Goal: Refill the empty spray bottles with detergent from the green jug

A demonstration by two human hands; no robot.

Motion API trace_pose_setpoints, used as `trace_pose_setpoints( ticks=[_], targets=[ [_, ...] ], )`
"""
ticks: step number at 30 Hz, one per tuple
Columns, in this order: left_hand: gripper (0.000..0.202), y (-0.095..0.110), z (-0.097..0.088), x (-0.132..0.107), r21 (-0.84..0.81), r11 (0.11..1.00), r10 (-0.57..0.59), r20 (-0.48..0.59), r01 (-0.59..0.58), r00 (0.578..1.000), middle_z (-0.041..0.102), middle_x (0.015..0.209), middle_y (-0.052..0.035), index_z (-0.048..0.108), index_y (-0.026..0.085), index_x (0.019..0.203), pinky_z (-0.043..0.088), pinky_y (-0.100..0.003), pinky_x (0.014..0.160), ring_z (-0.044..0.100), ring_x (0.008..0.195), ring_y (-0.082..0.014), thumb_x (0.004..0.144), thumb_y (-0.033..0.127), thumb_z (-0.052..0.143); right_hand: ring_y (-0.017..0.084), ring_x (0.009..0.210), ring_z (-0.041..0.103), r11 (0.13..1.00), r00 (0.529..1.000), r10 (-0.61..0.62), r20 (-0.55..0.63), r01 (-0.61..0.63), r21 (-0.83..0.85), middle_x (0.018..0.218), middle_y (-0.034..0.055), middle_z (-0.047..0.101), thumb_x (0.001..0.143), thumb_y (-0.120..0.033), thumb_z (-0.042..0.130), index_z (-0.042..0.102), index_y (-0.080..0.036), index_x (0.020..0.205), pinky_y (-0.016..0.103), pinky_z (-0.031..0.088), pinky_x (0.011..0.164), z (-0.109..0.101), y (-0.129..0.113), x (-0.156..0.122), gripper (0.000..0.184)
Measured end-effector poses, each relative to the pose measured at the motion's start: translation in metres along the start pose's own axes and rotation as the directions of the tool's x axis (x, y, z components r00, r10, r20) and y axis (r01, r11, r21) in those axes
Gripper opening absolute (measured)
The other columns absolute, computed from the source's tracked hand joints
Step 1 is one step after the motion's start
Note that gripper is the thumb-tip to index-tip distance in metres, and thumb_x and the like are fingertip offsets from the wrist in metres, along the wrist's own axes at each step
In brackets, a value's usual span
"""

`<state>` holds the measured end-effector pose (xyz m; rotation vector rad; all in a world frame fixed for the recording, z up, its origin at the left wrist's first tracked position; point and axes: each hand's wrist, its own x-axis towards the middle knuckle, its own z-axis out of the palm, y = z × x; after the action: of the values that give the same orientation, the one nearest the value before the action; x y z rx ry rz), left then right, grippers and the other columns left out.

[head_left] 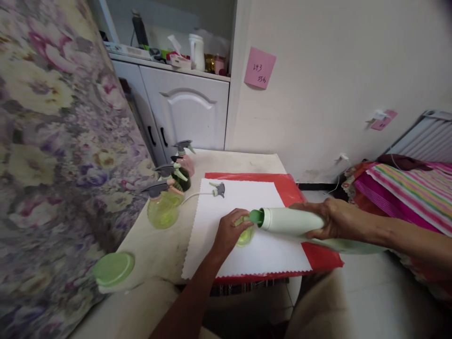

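My left hand (230,230) is closed around the neck of a small clear yellow-green bottle (244,238), which stands on a white sheet with scalloped edges (268,259). In my right hand (330,219) is a pale green jug (287,220), tipped nearly level with its open end toward the left. Its bright green spout (255,216) is at the bottle's mouth; whether liquid flows cannot be made out. Beyond my left hand, a loose grey and green spray head (219,189) lies on the sheet, its white tube reaching left.
Several spray bottles, including a yellow one (163,212) and a pink one (185,162), stand along the table's left side. A green-lidded container (113,269) is near the front left. Red plastic (321,256) lies under the sheet. A floral curtain (63,141) borders the left.
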<state>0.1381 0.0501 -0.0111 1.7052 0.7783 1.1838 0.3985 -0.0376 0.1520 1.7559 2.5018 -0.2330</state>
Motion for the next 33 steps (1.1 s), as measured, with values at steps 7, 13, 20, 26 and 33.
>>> trace_pose_setpoints(
  ticks=[7,13,20,26,33],
  targets=[
    [0.016,0.002,-0.001,0.0,0.0,1.0,0.003,0.007,-0.003,1.0,0.07,0.095,-0.0039,0.07,0.02,0.091,0.047,-0.032,0.089,0.064,0.095,-0.0208,0.076,0.026,0.069,0.021,0.073,0.068,0.988,1.0,0.029,-0.002,-0.029,0.153,0.089,0.002,0.075,0.077,-0.044,0.067,0.05,-0.025,0.136,0.025,0.048,0.06,0.017,0.009,-0.004,0.064],
    [0.015,0.006,0.0,0.001,0.013,1.0,-0.008,0.004,0.008,1.0,0.07,0.094,-0.0042,0.07,0.02,0.089,0.048,-0.033,0.087,0.064,0.093,-0.021,0.076,0.027,0.069,0.023,0.08,0.069,0.979,0.998,0.048,-0.035,-0.04,0.2,0.095,0.0012,0.075,0.075,-0.043,0.069,0.05,-0.029,0.135,0.026,0.049,0.063,0.027,0.01,-0.007,0.064],
    [0.015,0.007,0.001,-0.002,0.056,0.998,-0.012,-0.012,0.013,1.0,0.07,0.096,-0.0043,0.07,0.02,0.092,0.046,-0.033,0.089,0.064,0.095,-0.0208,0.077,0.024,0.067,0.023,0.088,0.067,0.859,0.984,0.135,-0.117,-0.057,0.509,0.107,0.0018,0.071,0.075,-0.041,0.069,0.053,-0.028,0.132,0.025,0.052,0.065,0.027,0.015,-0.01,0.06],
    [0.018,0.004,0.0,-0.004,0.054,0.997,-0.046,-0.02,0.047,0.999,0.069,0.097,-0.0042,0.07,0.021,0.093,0.046,-0.033,0.09,0.064,0.096,-0.0207,0.076,0.021,0.066,0.008,0.046,0.045,0.619,0.867,0.439,-0.238,-0.1,0.779,0.085,0.0,0.067,0.073,-0.043,0.072,0.052,-0.029,0.134,0.018,0.032,0.035,0.018,0.028,0.005,0.066],
    [0.024,0.006,-0.004,-0.005,0.051,0.99,-0.129,-0.02,0.13,0.991,0.07,0.1,-0.004,0.071,0.022,0.095,0.046,-0.032,0.092,0.063,0.098,-0.0208,0.072,0.016,0.066,0.007,0.04,0.037,0.46,0.708,0.539,-0.455,0.205,0.864,0.056,-0.008,0.052,0.07,-0.038,0.075,0.056,-0.026,0.13,0.019,0.034,0.035,0.05,0.035,0.082,0.065]
  ],
)
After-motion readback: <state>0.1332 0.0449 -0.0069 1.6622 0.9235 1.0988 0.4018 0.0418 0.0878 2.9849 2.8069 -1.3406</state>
